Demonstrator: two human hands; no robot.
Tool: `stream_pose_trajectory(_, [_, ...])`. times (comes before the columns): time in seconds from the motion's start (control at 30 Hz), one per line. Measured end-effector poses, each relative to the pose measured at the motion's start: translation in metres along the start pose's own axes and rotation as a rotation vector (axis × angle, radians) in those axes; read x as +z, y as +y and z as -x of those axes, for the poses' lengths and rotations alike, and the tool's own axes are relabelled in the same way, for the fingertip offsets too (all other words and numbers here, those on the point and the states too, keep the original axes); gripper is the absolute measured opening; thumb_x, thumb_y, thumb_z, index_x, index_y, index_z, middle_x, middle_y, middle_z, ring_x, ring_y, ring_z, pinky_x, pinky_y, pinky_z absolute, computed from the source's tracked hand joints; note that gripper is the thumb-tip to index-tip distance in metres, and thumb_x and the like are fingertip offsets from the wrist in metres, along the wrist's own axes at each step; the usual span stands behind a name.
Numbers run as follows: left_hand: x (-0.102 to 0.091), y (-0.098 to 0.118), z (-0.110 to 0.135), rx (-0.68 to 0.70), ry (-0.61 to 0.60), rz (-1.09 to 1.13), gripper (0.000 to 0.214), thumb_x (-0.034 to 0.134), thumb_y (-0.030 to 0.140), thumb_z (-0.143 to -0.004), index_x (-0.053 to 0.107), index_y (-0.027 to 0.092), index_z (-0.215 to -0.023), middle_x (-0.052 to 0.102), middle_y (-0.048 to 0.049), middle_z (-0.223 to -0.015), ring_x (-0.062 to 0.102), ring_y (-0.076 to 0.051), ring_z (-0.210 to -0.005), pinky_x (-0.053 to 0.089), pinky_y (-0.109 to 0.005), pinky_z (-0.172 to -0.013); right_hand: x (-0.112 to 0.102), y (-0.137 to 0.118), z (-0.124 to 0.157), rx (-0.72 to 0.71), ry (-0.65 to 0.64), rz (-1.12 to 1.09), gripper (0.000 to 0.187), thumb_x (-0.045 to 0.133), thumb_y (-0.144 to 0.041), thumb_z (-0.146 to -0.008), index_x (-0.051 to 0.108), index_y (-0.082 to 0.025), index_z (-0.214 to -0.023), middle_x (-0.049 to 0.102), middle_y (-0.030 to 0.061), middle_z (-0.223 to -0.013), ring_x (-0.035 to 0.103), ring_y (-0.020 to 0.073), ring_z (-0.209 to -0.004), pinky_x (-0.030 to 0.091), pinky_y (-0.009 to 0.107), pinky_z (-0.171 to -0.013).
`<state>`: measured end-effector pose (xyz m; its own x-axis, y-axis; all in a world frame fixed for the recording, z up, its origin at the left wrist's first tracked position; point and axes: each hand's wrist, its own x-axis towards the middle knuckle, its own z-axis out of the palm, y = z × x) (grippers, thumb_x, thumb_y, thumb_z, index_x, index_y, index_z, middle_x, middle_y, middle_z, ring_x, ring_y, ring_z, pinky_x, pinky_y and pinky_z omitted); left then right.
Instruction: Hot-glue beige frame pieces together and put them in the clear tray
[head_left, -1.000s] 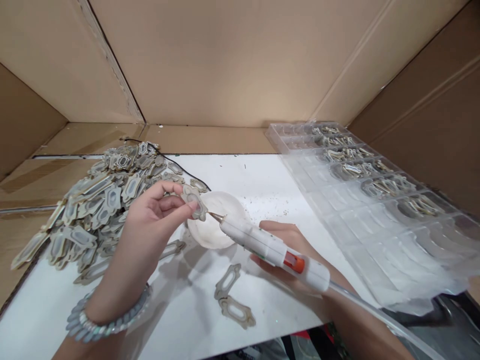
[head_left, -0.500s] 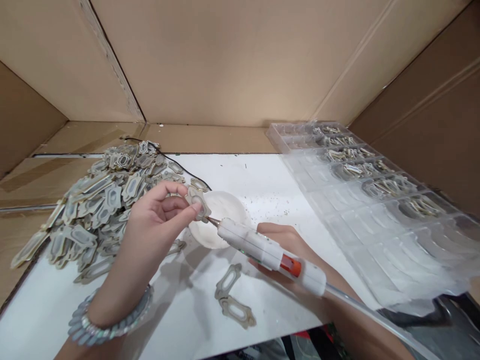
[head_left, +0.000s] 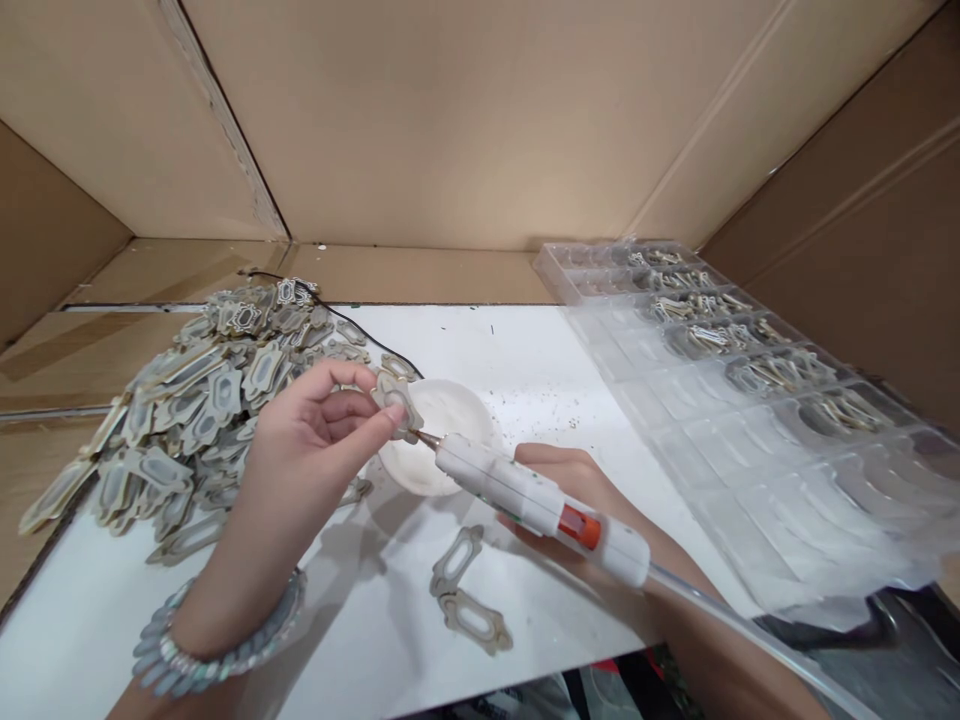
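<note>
My left hand [head_left: 300, 440] pinches a small flat grey frame-shaped piece [head_left: 388, 388] between thumb and fingers, above a round white dish [head_left: 474, 425]. My right hand [head_left: 574, 482] is wrapped round a white pen-shaped tool [head_left: 495, 480] with a pointed metal tip, an orange part on its body and a clear tube at its back end. The tip touches or nearly touches the piece's lower edge. Two similar loose frame pieces [head_left: 476, 622] lie on the white board below the dish. The tool hides most of my right fingers.
A large heap of similar pieces [head_left: 202, 410] lies at the left, with a black cord [head_left: 360, 335] running past it. At the right stands a clear compartment tray [head_left: 637, 400], partly filled with pieces. Cardboard walls [head_left: 465, 130] enclose the board. Small crumbs dot the board near the tray.
The view has shifted very slightly. Both hands hold the same pose, with the tool tip still at the piece's edge.
</note>
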<state>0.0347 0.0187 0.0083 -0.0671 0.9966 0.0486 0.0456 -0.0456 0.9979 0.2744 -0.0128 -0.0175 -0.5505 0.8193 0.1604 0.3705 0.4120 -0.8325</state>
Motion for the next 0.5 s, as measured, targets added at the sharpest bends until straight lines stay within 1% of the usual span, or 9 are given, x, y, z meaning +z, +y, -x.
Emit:
stream_pose_trajectory(0.13, [-0.0001, -0.0007, 0.0011, 0.005, 0.007, -0.04, 0.026, 0.08, 0.029, -0.068, 0.062, 0.022, -0.085, 0.068, 0.0038, -0.064, 0.061, -0.008, -0.051, 0.042, -0.011, -0.041, -0.0006, 0.0012, 0.0, 0.01, -0.007, 0.004, 0.029, 0.055, -0.006, -0.083, 0.038, -0.02, -0.065, 0.04, -0.0038, -0.068, 0.04, 0.0098, -0.058, 0.028, 0.025, -0.055])
stream_pose_trajectory(0.23, [-0.0005, -0.0003, 0.002, 0.032, 0.018, -0.058, 0.025, 0.08, 0.029, -0.068, 0.062, 0.022, -0.084, 0.068, 0.0038, -0.063, 0.062, -0.009, -0.052, 0.044, -0.011, -0.044, -0.0009, 0.0024, 0.0003, 0.004, -0.013, 0.005, 0.028, 0.056, -0.005, -0.081, 0.039, -0.02, -0.065, 0.041, -0.0038, -0.068, 0.041, 0.0098, -0.058, 0.028, 0.025, -0.055])
stream_pose_trajectory(0.37, [-0.0003, 0.0013, 0.0031, 0.064, 0.037, -0.09, 0.023, 0.08, 0.027, -0.068, 0.063, 0.022, -0.083, 0.068, 0.0043, -0.062, 0.066, -0.009, -0.056, 0.048, -0.01, -0.05, -0.0008, 0.0031, 0.0004, 0.013, -0.017, 0.011, 0.029, 0.055, -0.004, -0.083, 0.039, -0.02, -0.065, 0.04, -0.0038, -0.068, 0.041, 0.0096, -0.058, 0.028, 0.024, -0.055])
stream_pose_trajectory(0.5, [0.0005, 0.0022, 0.0029, 0.092, 0.046, -0.097, 0.022, 0.079, 0.027, -0.068, 0.063, 0.023, -0.082, 0.067, 0.0047, -0.061, 0.066, -0.009, -0.057, 0.048, -0.01, -0.05, -0.001, 0.0037, 0.0001, 0.022, -0.013, 0.024, 0.031, 0.056, -0.005, -0.084, 0.038, -0.019, -0.064, 0.04, -0.0041, -0.067, 0.04, 0.0093, -0.057, 0.028, 0.024, -0.055])
